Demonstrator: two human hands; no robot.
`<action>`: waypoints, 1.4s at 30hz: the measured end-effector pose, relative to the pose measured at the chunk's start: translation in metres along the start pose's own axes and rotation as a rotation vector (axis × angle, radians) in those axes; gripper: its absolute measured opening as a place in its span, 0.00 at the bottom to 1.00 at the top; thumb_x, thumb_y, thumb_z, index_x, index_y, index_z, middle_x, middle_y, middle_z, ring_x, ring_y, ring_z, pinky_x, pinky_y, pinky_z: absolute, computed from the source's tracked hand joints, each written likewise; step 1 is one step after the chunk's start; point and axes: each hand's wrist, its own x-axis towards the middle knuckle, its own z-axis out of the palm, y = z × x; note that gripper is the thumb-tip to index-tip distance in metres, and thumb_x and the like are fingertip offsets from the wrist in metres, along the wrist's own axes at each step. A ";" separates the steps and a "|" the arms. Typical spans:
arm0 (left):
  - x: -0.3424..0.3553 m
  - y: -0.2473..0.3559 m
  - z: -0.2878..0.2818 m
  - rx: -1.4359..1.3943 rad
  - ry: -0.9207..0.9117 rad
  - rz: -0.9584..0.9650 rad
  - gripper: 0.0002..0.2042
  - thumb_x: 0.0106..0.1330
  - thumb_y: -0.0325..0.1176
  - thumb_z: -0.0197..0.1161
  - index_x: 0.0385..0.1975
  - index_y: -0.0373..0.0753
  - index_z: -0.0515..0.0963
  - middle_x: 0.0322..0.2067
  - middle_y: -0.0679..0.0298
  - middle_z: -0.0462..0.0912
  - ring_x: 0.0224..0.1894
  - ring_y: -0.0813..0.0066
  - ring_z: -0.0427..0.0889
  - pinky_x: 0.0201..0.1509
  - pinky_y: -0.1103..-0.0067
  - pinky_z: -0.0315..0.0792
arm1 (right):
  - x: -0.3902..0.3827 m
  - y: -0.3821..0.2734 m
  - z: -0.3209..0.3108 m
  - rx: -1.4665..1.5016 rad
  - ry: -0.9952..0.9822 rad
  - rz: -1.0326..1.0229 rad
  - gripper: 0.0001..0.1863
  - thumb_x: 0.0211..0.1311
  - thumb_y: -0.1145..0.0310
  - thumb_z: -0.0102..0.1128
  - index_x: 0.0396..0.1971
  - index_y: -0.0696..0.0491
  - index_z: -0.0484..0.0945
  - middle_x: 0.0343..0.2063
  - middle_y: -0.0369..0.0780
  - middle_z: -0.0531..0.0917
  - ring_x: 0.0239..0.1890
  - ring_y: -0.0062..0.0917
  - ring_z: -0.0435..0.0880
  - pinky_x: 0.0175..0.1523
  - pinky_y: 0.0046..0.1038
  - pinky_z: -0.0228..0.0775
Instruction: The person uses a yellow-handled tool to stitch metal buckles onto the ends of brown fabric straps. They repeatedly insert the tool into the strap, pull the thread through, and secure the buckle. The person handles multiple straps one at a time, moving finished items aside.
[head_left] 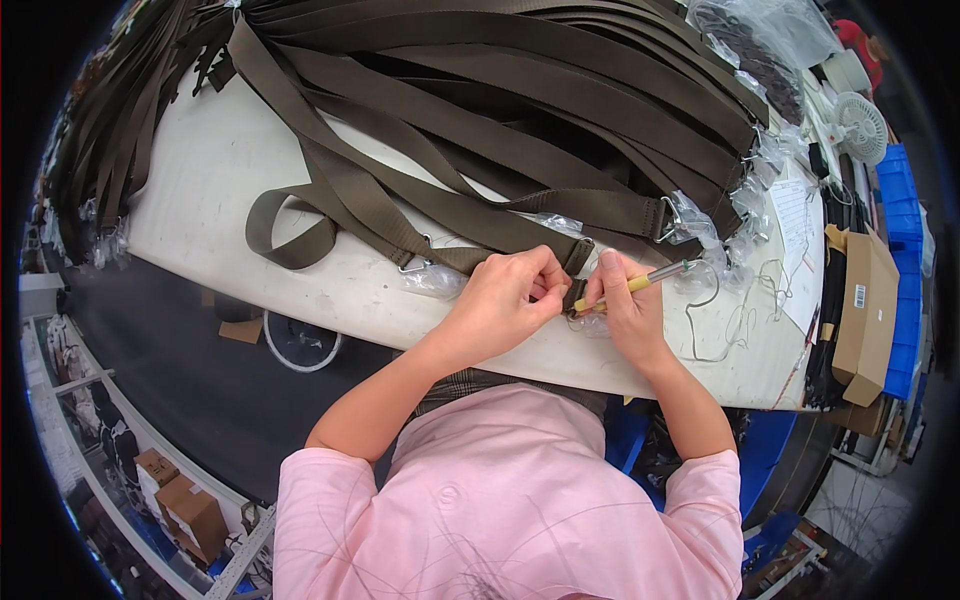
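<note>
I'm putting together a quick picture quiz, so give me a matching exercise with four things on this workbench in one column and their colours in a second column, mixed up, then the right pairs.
Column one:
1. webbing strap
2. tool handle in the right hand
3. small fan
4. stacked bins at the right edge

Column two:
A. blue
B. olive brown
C. white
D. yellow

Pairs: 1-B, 2-D, 3-C, 4-A
</note>
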 end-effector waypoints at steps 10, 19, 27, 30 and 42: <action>-0.001 0.001 0.001 -0.018 0.013 0.001 0.07 0.71 0.27 0.68 0.37 0.28 0.80 0.32 0.60 0.89 0.37 0.73 0.92 0.44 0.77 0.84 | 0.000 0.002 -0.001 -0.034 -0.020 -0.018 0.27 0.87 0.59 0.51 0.23 0.59 0.78 0.19 0.36 0.80 0.21 0.16 0.76 0.28 0.23 0.70; 0.001 -0.001 0.002 -0.129 0.020 -0.059 0.05 0.74 0.22 0.60 0.44 0.29 0.74 0.37 0.57 0.90 0.41 0.71 0.92 0.50 0.75 0.85 | 0.000 -0.001 0.001 -0.030 -0.022 -0.002 0.27 0.86 0.59 0.51 0.22 0.59 0.77 0.17 0.36 0.79 0.21 0.15 0.77 0.28 0.23 0.70; -0.034 -0.001 0.012 0.129 0.219 0.171 0.13 0.70 0.14 0.57 0.52 0.30 0.75 0.47 0.54 0.81 0.45 0.63 0.89 0.50 0.73 0.84 | -0.008 -0.009 -0.039 -0.205 0.236 -0.626 0.11 0.83 0.71 0.49 0.41 0.57 0.81 0.38 0.44 0.87 0.29 0.24 0.85 0.35 0.26 0.78; -0.029 0.000 0.011 0.189 0.182 0.163 0.13 0.68 0.16 0.62 0.52 0.31 0.78 0.45 0.55 0.79 0.43 0.63 0.88 0.48 0.73 0.83 | -0.022 -0.005 -0.041 -0.563 0.081 -0.653 0.13 0.65 0.79 0.65 0.48 0.53 0.84 0.41 0.44 0.88 0.38 0.36 0.88 0.47 0.36 0.82; -0.005 0.004 -0.002 0.150 0.037 0.011 0.06 0.68 0.24 0.69 0.38 0.29 0.80 0.39 0.59 0.84 0.38 0.69 0.87 0.43 0.74 0.83 | -0.024 0.006 -0.042 -0.677 -0.054 -0.664 0.15 0.64 0.71 0.70 0.51 0.50 0.86 0.42 0.44 0.89 0.36 0.37 0.86 0.41 0.37 0.79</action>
